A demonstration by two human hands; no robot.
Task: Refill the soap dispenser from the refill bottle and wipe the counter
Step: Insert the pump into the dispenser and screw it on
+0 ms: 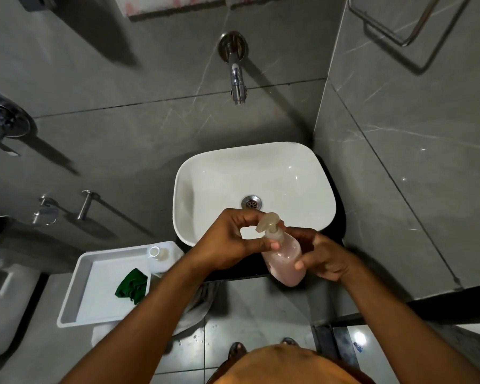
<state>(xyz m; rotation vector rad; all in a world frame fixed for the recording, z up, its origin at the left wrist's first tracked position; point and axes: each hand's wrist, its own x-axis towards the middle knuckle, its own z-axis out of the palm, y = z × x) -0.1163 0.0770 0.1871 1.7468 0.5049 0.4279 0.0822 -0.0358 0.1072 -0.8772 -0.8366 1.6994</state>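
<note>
Grey marble-look tiles cover both walls, and down at the far left we've got one white tray (75, 297) sitting low beside the basin. Two things in it: one crumpled green cloth (132, 285) lying on the tray floor, and one clear refill bottle (158, 254) standing upright in the far right corner, neck open at the top; how much it holds I can't tell from up here.

Moving right, one white basin (219, 173) sits on a dark counter (340, 217), with a single chrome drain at its bottom and nothing else inside. One chrome tap (237, 70) juts from the wall straight above it.

Now the action, over the basin's near rim. Two hands, both on one soap dispenser (284, 259). The left hand (233, 242) is curled at the neck, fingertips pinching the collar just under the pale pump head (267, 221), thumb pressed against the shoulder. The dispenser is tilted, pump end leaning toward the drain, base toward the person. It's a clear bottle and it holds pinkish liquid, filling most of the body.

Right hand (323, 259) is wrapped around the lower body of the dispenser, fingers closed on its side, thumb on the near face.

Far right, top corner, one metal towel rail (408, 31) on the side wall.
</note>
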